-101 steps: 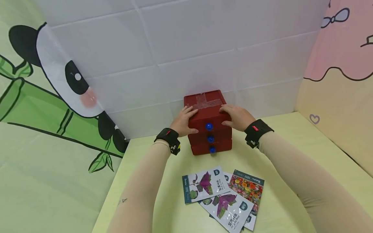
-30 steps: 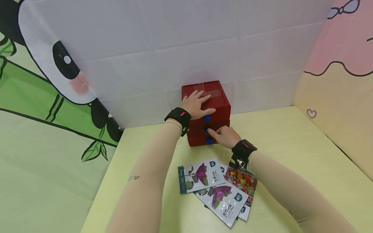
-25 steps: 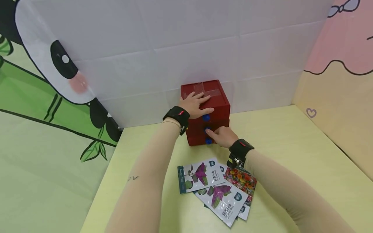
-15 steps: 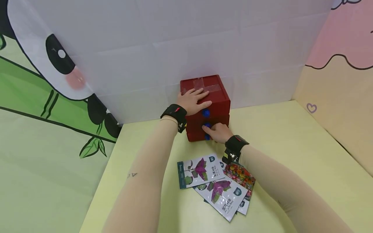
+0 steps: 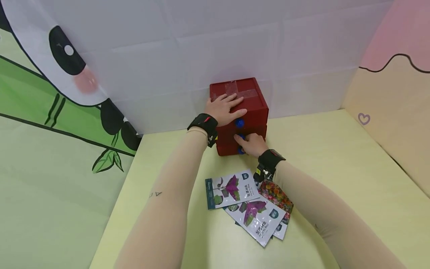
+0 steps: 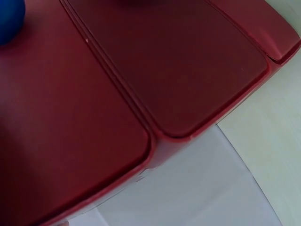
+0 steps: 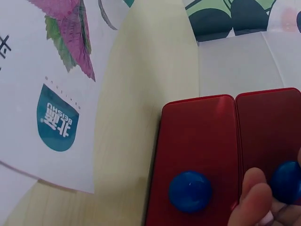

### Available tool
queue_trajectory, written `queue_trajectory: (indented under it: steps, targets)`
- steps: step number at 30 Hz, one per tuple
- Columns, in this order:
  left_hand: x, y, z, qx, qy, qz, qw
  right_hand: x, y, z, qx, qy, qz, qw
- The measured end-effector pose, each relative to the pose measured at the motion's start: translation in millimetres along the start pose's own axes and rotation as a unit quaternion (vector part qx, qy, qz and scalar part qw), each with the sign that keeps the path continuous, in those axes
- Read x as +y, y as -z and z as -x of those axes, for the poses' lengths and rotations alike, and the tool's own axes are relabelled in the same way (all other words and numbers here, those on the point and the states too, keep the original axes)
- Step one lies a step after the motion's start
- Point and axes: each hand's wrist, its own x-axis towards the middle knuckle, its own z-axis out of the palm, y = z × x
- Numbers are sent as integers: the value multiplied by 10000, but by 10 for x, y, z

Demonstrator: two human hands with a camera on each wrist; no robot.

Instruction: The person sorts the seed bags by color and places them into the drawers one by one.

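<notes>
A small red drawer box (image 5: 250,116) with blue knobs stands against the back wall. My left hand (image 5: 224,110) rests on its top with the fingers spread over the front edge, thumb just above the top knob (image 5: 239,123). With thumb and fingers, my right hand (image 5: 253,145) pinches the middle drawer's blue knob (image 7: 287,182), which is partly covered by the fingers (image 7: 254,197). Beside it in the right wrist view is the bottom knob (image 7: 190,191). The left wrist view shows the drawer fronts (image 6: 174,66) close up, with no left fingers on them.
Several flat seed packets lie overlapping in front of the box, two with purple leaves (image 5: 231,189) and one with colourful flowers (image 5: 277,196). My right forearm passes over the flowered one. A white sheet (image 5: 161,86) hangs behind the pale yellow table (image 5: 319,149).
Both hands were at the box's upper sides. The left hand has moved onto the top; the right has come down to the middle knob and closed on it. The view has tilted downward.
</notes>
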Motion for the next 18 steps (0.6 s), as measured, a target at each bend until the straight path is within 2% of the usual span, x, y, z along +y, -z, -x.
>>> queue_trajectory:
  steps: [10,18]
  targets:
    - [-8,10,-18,8,31,108,9999,-3,2,-50,-99,-143,-111,9998]
    - [-4,-9,-12,46,53,138,9999,-48,0,0,-78,-223,-218,9995]
